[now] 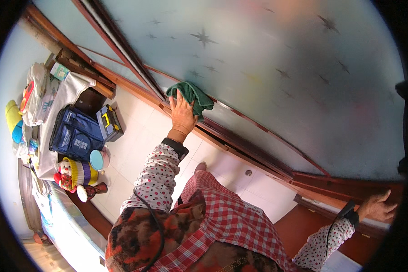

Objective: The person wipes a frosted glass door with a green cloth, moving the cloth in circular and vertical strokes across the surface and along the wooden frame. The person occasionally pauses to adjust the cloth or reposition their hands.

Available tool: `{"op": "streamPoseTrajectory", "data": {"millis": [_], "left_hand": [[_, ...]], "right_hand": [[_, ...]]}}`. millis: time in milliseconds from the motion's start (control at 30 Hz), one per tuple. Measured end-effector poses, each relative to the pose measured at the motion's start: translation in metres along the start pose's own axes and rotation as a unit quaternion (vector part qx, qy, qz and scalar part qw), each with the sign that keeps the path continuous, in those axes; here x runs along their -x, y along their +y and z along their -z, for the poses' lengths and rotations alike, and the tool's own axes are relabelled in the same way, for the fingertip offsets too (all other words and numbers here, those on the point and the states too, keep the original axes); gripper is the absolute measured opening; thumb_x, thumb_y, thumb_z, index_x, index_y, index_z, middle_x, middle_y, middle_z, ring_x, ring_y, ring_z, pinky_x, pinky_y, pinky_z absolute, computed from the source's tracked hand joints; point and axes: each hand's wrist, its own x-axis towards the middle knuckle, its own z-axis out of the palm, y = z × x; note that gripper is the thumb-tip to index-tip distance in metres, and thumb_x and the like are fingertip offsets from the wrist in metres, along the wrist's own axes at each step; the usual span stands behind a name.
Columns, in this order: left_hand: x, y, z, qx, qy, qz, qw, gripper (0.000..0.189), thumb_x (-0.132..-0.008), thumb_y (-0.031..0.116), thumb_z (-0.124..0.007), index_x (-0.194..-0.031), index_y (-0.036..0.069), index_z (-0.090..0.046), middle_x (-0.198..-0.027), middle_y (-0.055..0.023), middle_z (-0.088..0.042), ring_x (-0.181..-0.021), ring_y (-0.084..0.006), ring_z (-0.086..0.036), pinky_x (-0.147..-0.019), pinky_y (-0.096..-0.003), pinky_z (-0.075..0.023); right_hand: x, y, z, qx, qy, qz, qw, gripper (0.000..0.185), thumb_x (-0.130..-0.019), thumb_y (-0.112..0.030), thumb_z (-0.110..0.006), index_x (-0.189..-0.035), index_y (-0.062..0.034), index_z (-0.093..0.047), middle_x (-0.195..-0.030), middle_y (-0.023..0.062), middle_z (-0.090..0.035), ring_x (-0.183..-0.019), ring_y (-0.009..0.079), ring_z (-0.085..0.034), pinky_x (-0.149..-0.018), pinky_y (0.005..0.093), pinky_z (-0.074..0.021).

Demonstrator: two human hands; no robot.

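My left hand [183, 114] presses a folded green cloth [192, 97] against the lower part of a frosted glass door panel [251, 81] with dark star patterns. The cloth lies beside the upright reddish-brown frame [129, 56], over the panel's lower edge, and part of it is hidden under my fingers. Far to the right, my right hand [377, 205] holds nothing, its fingers apart. It is close to the brown wooden frame [346, 190]; whether it touches the wood I cannot tell.
A blue bag [80, 132], a grey and yellow toolbox [109, 123], a light-blue-topped tub [99, 159], a yellow plush-decorated basket [83, 172] and a small drum [92, 192] stand at the left. A drain [248, 173] sits in the tiled floor [139, 142]. A brown cabinet [302, 221] is at the lower right.
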Motion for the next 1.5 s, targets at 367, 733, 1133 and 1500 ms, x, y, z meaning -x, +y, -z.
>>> {"op": "streamPoseTrajectory", "data": {"millis": [367,733,1133,1500], "left_hand": [[-0.028,-0.086,-0.034,0.122,0.099,0.124,0.980,0.079,-0.075,0.015,-0.078,-0.145,0.000,-0.047,-0.153,-0.0267,-0.040,-0.147,-0.0463,-0.031,-0.126,-0.0520,-0.0201],[-0.102,-0.119,-0.020,0.766,0.234,0.374,0.468,0.075,-0.100,0.062,-0.051,-0.148,0.005,-0.043,-0.148,-0.0104,-0.050,-0.130,-0.0302,-0.051,-0.112,-0.0462,-0.0402],[-0.034,-0.061,-0.068,0.788,0.111,0.315,0.517,0.074,-0.099,0.066,-0.050,-0.151,0.014,-0.039,-0.149,-0.0101,-0.043,-0.129,-0.0332,-0.043,-0.116,-0.0499,-0.0322],[0.022,0.046,-0.027,0.815,0.033,0.297,0.496,0.071,-0.099,0.068,-0.048,-0.139,0.010,-0.050,-0.130,-0.0101,-0.056,-0.118,-0.0287,-0.057,-0.107,-0.0465,-0.0451]], "right_hand": [[0.038,0.033,-0.027,-0.052,-0.022,-0.001,0.998,0.077,-0.090,-0.070,-0.065,-0.125,-0.0021,-0.059,-0.118,0.0214,-0.059,-0.102,0.0369,-0.062,-0.083,0.0486,-0.0550],[0.005,-0.006,0.004,-0.077,-0.001,-0.046,0.996,0.089,-0.092,-0.075,-0.055,-0.132,0.0047,-0.058,-0.130,0.0292,-0.052,-0.117,0.0417,-0.054,-0.096,0.0520,-0.0487],[-0.039,-0.068,0.062,-0.176,-0.117,-0.183,0.960,0.062,-0.089,-0.039,-0.075,-0.134,0.0010,-0.061,-0.140,0.0240,-0.057,-0.133,0.0412,-0.047,-0.116,0.0541,-0.0320],[-0.081,-0.095,0.092,-0.222,-0.105,-0.247,0.937,0.071,-0.095,-0.046,-0.067,-0.149,-0.0051,-0.049,-0.159,0.0305,-0.029,-0.146,0.0475,-0.031,-0.118,0.0551,-0.0271]]}}
